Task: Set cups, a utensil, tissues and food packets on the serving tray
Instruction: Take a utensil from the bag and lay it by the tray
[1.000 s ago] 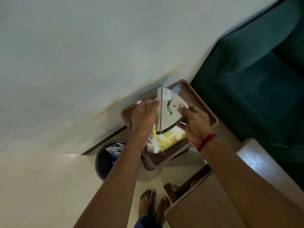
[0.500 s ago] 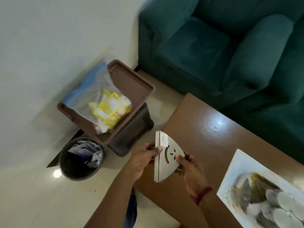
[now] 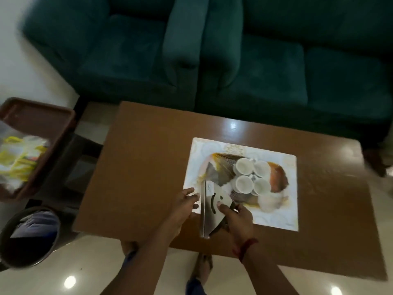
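Observation:
A white patterned serving tray (image 3: pixel 282 211) lies on the brown table (image 3: pixel 144 167). Several white cups (image 3: pixel 244 166) stand clustered on it. Both hands hold a fan-shaped metal napkin holder (image 3: pixel 212 206) over the tray's near left corner. My left hand (image 3: pixel 184 206) grips its flat left side; my right hand (image 3: pixel 236 218) holds its curved side from below. Far left, a brown tray (image 3: pixel 42 118) carries a clear bag of yellow food packets (image 3: pixel 19 158).
A dark teal sofa (image 3: pixel 255 60) runs along the table's far side. A round bin (image 3: pixel 27 237) sits on the pale floor at lower left, beside the dark stand under the brown tray. My feet show below the table's near edge.
The view swung right from the brown tray to the table. Both hands carried the metal napkin holder from above the brown tray across to the serving tray's near left corner.

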